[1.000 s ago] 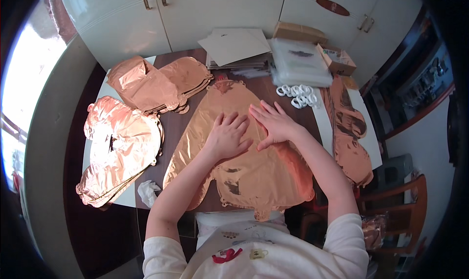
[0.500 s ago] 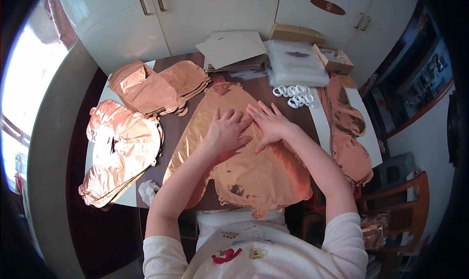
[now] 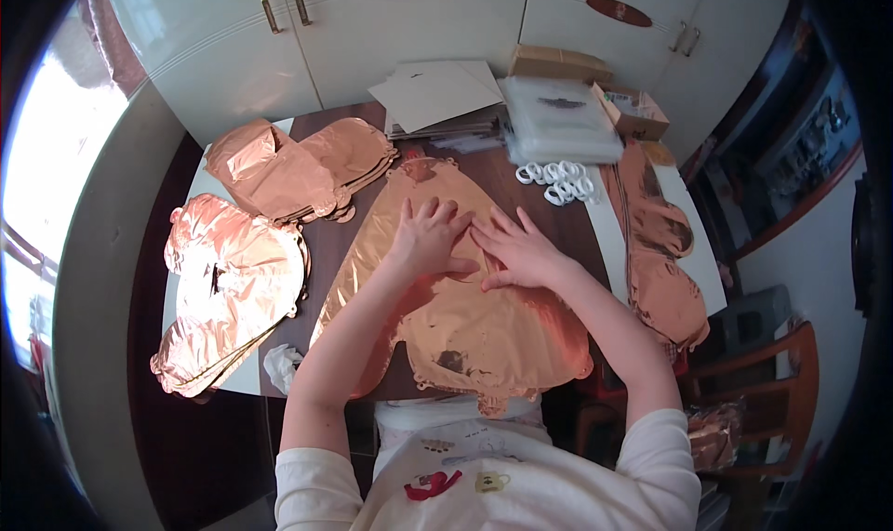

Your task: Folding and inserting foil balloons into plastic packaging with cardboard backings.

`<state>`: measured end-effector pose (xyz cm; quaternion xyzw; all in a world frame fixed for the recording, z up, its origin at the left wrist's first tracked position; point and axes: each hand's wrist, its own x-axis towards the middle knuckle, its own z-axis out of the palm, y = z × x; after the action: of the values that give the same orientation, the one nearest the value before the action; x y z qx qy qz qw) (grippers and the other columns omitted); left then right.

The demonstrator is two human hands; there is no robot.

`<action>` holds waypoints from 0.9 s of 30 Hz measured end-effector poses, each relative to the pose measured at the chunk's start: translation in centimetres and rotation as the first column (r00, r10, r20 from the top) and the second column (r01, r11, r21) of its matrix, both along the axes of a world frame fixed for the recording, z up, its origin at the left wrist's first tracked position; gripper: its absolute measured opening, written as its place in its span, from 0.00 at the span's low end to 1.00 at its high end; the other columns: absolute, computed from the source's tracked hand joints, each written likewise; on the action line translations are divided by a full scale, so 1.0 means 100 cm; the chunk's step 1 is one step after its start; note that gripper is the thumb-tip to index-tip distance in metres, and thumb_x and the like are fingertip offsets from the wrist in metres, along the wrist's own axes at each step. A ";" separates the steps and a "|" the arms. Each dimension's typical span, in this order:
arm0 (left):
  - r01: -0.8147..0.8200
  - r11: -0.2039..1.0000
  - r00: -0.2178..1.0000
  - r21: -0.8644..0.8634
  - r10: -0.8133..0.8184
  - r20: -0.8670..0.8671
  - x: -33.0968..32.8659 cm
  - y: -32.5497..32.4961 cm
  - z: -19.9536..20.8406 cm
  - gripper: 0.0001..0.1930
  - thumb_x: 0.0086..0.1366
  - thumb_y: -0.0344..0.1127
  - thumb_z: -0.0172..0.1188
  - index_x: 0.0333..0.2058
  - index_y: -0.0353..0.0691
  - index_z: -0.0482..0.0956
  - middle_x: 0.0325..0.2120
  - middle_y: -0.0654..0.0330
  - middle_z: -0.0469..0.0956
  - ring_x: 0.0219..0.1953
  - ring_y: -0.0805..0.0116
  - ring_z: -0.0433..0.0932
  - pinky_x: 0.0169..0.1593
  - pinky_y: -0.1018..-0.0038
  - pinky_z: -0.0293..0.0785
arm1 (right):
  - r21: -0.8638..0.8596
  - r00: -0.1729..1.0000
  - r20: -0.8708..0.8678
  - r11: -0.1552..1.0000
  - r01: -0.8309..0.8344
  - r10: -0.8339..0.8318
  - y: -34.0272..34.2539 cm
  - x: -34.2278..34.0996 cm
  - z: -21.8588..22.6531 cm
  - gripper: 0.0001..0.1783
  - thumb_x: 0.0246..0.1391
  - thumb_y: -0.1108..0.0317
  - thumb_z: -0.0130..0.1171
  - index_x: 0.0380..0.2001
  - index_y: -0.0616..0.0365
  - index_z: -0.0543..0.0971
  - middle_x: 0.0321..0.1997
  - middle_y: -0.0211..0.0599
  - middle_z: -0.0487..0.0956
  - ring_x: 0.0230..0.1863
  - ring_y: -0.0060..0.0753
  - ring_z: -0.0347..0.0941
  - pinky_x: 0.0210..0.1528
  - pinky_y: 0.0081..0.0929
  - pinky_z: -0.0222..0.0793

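A flat rose-gold foil balloon (image 3: 484,336) lies spread over the middle of the table, its near part reaching the front edge. On its upper middle my left hand (image 3: 430,243) rests with fingers spread. Beside it my right hand (image 3: 523,252) also presses flat, fingers apart and pointing up and left. The two hands nearly meet at the fingertips. Neither holds anything. Parts of the foil are hidden under my hands and forearms.
Stacked foil balloons lie at the far left (image 3: 307,164), near left (image 3: 233,289) and right (image 3: 656,243). Toward the back are grey boards (image 3: 437,94), clear plastic bags (image 3: 563,122), white rings (image 3: 558,179) and a small box (image 3: 633,112). A crumpled tissue (image 3: 281,367) sits near the front edge.
My right hand has slid slightly right and down over the foil, its fingers bending a little more. My left hand has shifted slightly left and up.
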<state>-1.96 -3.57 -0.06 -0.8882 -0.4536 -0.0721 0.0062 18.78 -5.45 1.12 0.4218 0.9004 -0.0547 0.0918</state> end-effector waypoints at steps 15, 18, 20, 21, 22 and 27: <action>0.001 1.000 1.000 -0.006 -0.001 0.018 0.000 -0.004 0.002 0.44 0.46 0.71 0.58 0.59 0.53 0.66 0.54 0.59 0.67 0.62 0.55 0.59 0.60 0.38 0.50 | 0.043 0.992 -0.063 0.993 -0.108 0.110 -0.068 0.016 0.005 0.28 0.62 0.48 0.41 0.61 0.49 0.65 0.67 0.25 0.61 0.70 0.31 0.50 0.70 0.51 0.36; 0.025 0.999 0.999 0.036 -0.026 0.030 -0.007 -0.006 -0.009 0.42 0.50 0.68 0.56 0.59 0.49 0.65 0.57 0.58 0.65 0.64 0.54 0.56 0.61 0.40 0.50 | 0.038 0.993 -0.073 0.995 -0.093 0.096 -0.069 0.014 0.008 0.29 0.62 0.49 0.42 0.62 0.49 0.65 0.67 0.26 0.61 0.70 0.30 0.51 0.70 0.50 0.38; 0.047 0.994 0.997 0.099 -0.053 0.056 -0.013 -0.012 -0.015 0.40 0.53 0.66 0.55 0.59 0.48 0.65 0.59 0.58 0.63 0.65 0.53 0.55 0.62 0.42 0.50 | 0.011 0.990 -0.117 0.996 -0.083 0.084 -0.069 0.015 0.004 0.29 0.62 0.49 0.43 0.62 0.49 0.64 0.68 0.27 0.61 0.70 0.30 0.51 0.70 0.49 0.39; 0.109 0.992 0.990 0.057 -0.113 0.078 -0.017 -0.020 -0.016 0.38 0.55 0.64 0.54 0.59 0.46 0.65 0.60 0.58 0.62 0.66 0.52 0.54 0.63 0.44 0.50 | -0.017 0.986 -0.157 0.998 -0.065 0.062 -0.069 0.017 0.002 0.29 0.61 0.50 0.43 0.62 0.50 0.64 0.68 0.27 0.61 0.70 0.30 0.52 0.70 0.48 0.40; 0.170 0.985 0.980 0.015 -0.170 0.103 -0.020 -0.028 -0.016 0.36 0.58 0.62 0.53 0.59 0.45 0.65 0.61 0.57 0.61 0.66 0.52 0.53 0.64 0.45 0.50 | -0.021 0.985 -0.159 0.997 -0.070 0.066 -0.070 0.018 0.002 0.29 0.61 0.50 0.43 0.62 0.50 0.64 0.68 0.27 0.61 0.70 0.30 0.52 0.70 0.48 0.40; 0.219 0.976 0.969 -0.011 -0.217 0.115 -0.040 -0.073 -0.017 0.39 0.57 0.62 0.53 0.60 0.41 0.63 0.61 0.50 0.61 0.64 0.48 0.56 0.64 0.50 0.51 | -0.016 0.988 -0.141 0.998 -0.067 0.064 -0.070 0.020 0.002 0.30 0.61 0.50 0.45 0.62 0.51 0.63 0.69 0.29 0.59 0.70 0.32 0.51 0.69 0.45 0.44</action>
<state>-5.91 -10.86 -1.76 -0.9272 -0.3537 -0.1170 -0.0381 20.82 -12.44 1.35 0.3862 0.9173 -0.0907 0.0344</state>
